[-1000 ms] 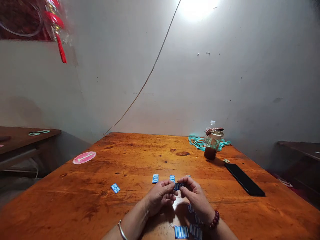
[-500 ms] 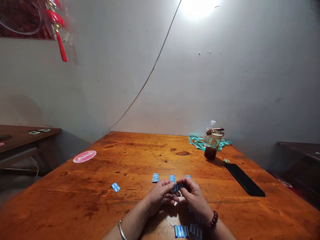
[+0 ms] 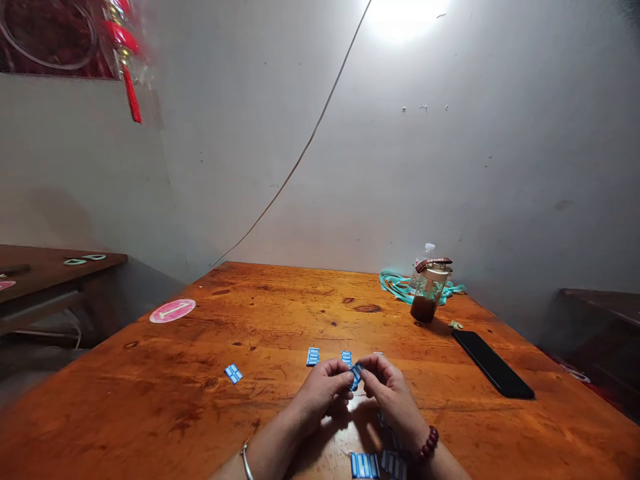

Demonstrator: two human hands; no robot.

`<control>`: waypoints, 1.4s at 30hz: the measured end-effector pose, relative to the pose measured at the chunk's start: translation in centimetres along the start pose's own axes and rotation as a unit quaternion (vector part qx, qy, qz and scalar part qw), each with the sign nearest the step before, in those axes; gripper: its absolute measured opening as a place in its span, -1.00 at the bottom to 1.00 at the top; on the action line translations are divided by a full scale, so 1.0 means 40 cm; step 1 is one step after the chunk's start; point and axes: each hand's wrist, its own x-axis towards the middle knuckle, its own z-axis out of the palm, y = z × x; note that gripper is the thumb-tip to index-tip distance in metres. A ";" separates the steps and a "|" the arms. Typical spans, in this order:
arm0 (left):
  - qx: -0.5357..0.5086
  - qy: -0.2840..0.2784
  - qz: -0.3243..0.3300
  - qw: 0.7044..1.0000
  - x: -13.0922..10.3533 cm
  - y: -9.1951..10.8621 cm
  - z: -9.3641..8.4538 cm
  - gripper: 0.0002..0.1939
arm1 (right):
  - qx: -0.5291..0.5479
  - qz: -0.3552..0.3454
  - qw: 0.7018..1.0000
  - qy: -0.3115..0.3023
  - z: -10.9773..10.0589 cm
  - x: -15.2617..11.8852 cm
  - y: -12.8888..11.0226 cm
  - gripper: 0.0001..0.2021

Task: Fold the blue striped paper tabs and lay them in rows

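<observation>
Between the fingertips of both hands is a small blue-and-white striped piece point(image 3: 355, 377), tilted, its kind not clear. My left hand point(image 3: 327, 387) pinches it from the left, thumb on top. From the other side my right hand point(image 3: 387, 383) grips its edge with thumb and fingers. Just beyond the hands lie similar pieces: one at the left point(image 3: 313, 357) and another point(image 3: 347, 358) partly behind my fingers. A four-panel blue-and-white piece point(image 3: 233, 373) rests farther left. Close to me are more striped pieces point(image 3: 365, 465), some hidden under my right wrist.
A black phone point(image 3: 493, 363) lies at the right. Behind it stand a cup with dark liquid point(image 3: 429, 293), a clear plastic bottle point(image 3: 416, 272) and a turquoise strap point(image 3: 395, 285). A pink round sticker point(image 3: 173, 311) marks the wooden table point(image 3: 280, 307) at left.
The striped piece has been turned to a steeper slant between my fingers. My left fingers have curled in closer. The whole view has shifted slightly.
</observation>
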 end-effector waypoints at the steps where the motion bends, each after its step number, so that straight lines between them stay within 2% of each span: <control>1: -0.005 -0.002 -0.006 1.000 -0.001 0.001 0.001 -0.74 | 0.002 0.011 1.000 0.001 -0.001 0.000 -0.002 -0.80; 5: 0.054 -0.015 0.005 0.998 -0.001 0.002 0.003 -0.76 | 0.003 0.023 1.000 0.009 -0.003 0.000 0.004 -0.81; 8: 0.100 -0.012 0.040 0.994 -0.002 0.002 0.003 -0.78 | -0.039 -0.006 0.999 -0.005 -0.004 -0.001 0.012 -0.81; 11: 0.139 -0.012 0.044 0.989 -0.004 -0.002 0.001 -0.80 | -0.076 -0.030 0.997 -0.011 -0.003 -0.001 0.016 -0.81; 16: 0.073 -0.020 0.030 0.997 0.001 -0.005 -0.003 -0.78 | -0.158 -0.083 0.984 0.006 -0.002 -0.011 0.006 -0.73; 19: 0.036 -0.007 -0.009 0.999 0.001 0.003 -0.007 -0.83 | -0.210 -0.129 0.968 -0.038 -0.001 -0.017 0.002 -0.54; 21: 0.041 0.001 -0.023 0.999 -0.001 0.011 -0.007 -0.85 | -0.219 -0.145 0.962 -0.067 -0.002 -0.017 0.006 -0.51; 27: 0.039 -0.018 0.005 0.999 -0.001 0.014 -0.006 -0.89 | -0.179 -0.107 0.975 -0.074 -0.003 -0.014 0.022 -0.53; 31: 0.058 -0.009 -0.008 0.998 0.003 0.007 -0.006 -0.85 | -0.154 -0.086 0.982 -0.068 0.002 -0.019 0.017 -0.59; 35: 0.041 -0.002 0.011 0.999 -0.003 0.022 0.002 -0.85 | -0.166 -0.091 0.981 -0.036 -0.001 -0.017 0.008 -0.59; 39: 0.032 0.030 0.025 0.999 -0.009 0.036 0.004 -0.83 | -0.205 -0.092 0.974 0.011 -0.011 -0.007 0.004 -0.74; 42: 0.036 0.035 0.027 0.998 -0.008 0.034 0.001 -0.82 | -0.214 -0.104 0.971 0.009 -0.010 -0.005 0.005 -0.76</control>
